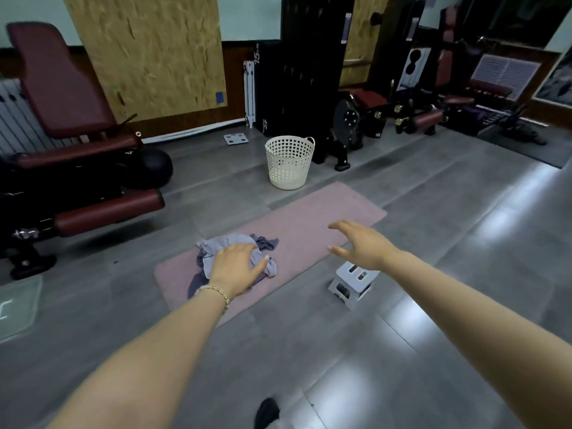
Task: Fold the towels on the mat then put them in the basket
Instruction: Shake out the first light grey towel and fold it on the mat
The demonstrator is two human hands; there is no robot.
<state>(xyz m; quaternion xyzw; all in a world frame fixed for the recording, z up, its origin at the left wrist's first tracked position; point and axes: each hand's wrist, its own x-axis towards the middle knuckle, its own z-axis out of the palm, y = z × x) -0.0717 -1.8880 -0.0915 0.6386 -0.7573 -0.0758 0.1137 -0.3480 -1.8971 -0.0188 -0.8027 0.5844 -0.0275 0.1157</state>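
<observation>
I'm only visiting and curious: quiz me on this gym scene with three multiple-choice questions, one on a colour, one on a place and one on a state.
1. What colour is the long flat exercise mat? A green; B pink; C black.
2. Where is the white perforated plastic basket? A on the mat; B on the grey floor beyond the mat's far end; C in a hand.
3. How are the lilac-grey cloth towels? A crumpled in a heap; B folded flat; C in the basket.
Answers: 1 B, its bare surface is pink. 2 B, it stands past the mat's far edge. 3 A, they lie bunched on the mat's near end.
</observation>
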